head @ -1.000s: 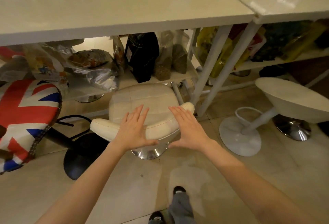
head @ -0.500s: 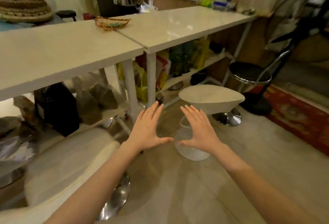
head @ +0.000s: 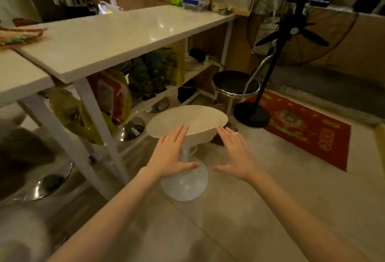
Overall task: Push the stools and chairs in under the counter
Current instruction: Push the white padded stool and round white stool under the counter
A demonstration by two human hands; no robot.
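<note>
Two bare hands reach forward, both flat with fingers spread and holding nothing: left hand point(head: 170, 155), right hand point(head: 235, 155). Contact with the white stool point(head: 187, 122) cannot be confirmed; the left fingertips overlap the seat's near rim, the right fingertips sit just beside it at 3 o'clock.

Hard to read: motion blur softens the whole frame. A pale padded chair point(head: 23, 232) at 8 o'clock is cut off by the lower-left edge and smeared. Bags point(head: 108, 99) on the shelf under the counter point(head: 116, 38) are blurred, contents unreadable. A basket point(head: 18, 34) at 10 o'clock is cropped by the left edge.

White stool: round, shallow bowl-shaped seat, slim pedestal, round flat base, a small ring on the stem. It stands on the tiled floor out in front of the counter, seat outside the counter edge. At 1 o'clock from it, a black-seated chrome stool point(head: 235, 83) near the counter's far end, a standing fan point(head: 291, 30) just beside it, and a red mat point(head: 308, 128).
</note>
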